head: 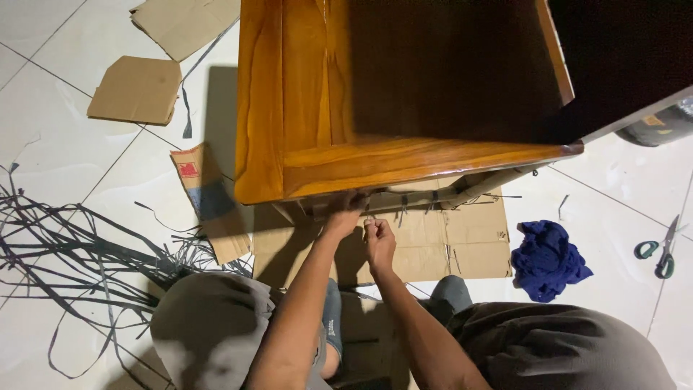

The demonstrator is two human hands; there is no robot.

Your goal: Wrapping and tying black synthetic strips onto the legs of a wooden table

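A glossy brown wooden chair frame (325, 162) stands over flat cardboard (462, 238) on a white tiled floor. My left hand (343, 214) reaches up under the frame's near rail, its fingers hidden beneath the wood. Just below that rail, my right hand (378, 238) is pinched shut on a thin dark strand (369, 217) that runs up toward the frame. Several short strands hang along the rail's underside. What the left hand grips cannot be made out.
A heap of loose dark strips (72, 245) sprawls on the floor at left. Cardboard pieces (137, 90) lie at top left. A blue cloth (547, 258) and green-handled scissors (660, 253) lie at right. My knees fill the lower edge.
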